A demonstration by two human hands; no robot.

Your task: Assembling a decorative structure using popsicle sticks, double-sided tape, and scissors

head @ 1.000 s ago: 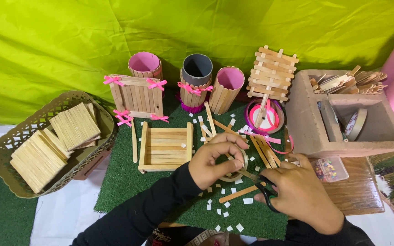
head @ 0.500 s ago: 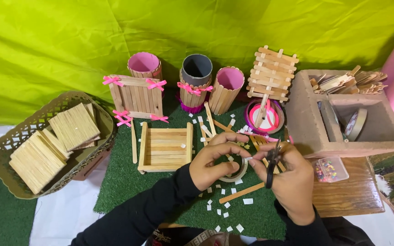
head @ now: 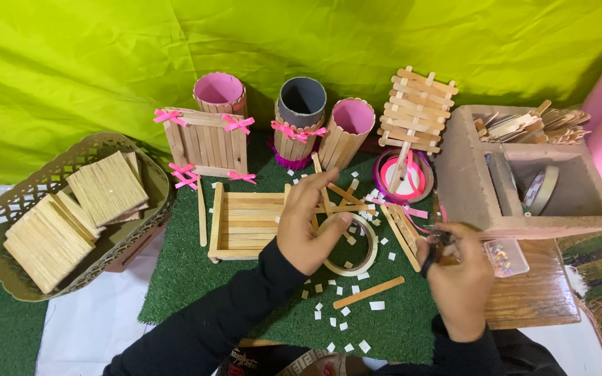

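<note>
My left hand [head: 309,230] rests on a white tape roll [head: 359,249] on the green turf mat [head: 189,271], thumb over the roll's rim, fingers spread toward loose craft sticks [head: 348,197]. My right hand [head: 458,275] is closed around black-handled scissors [head: 432,252], off to the right of the roll. Small white tape bits [head: 346,317] lie scattered on the mat, with one single stick [head: 369,292] among them. An open stick tray [head: 244,221] sits just left of my left hand.
A woven basket [head: 8,209] with stick panels [head: 106,186] stands at left. Stick-clad cups [head: 301,115], a stick box with pink bows [head: 207,139], a pink ribbon spool [head: 404,177] and a stick rack [head: 416,111] line the back. A brown organiser box [head: 468,188] and bead case [head: 504,257] are at right.
My right hand has pulled away to the right with the scissors, off the roll. My left hand has opened its fingers and stays on the tape roll.
</note>
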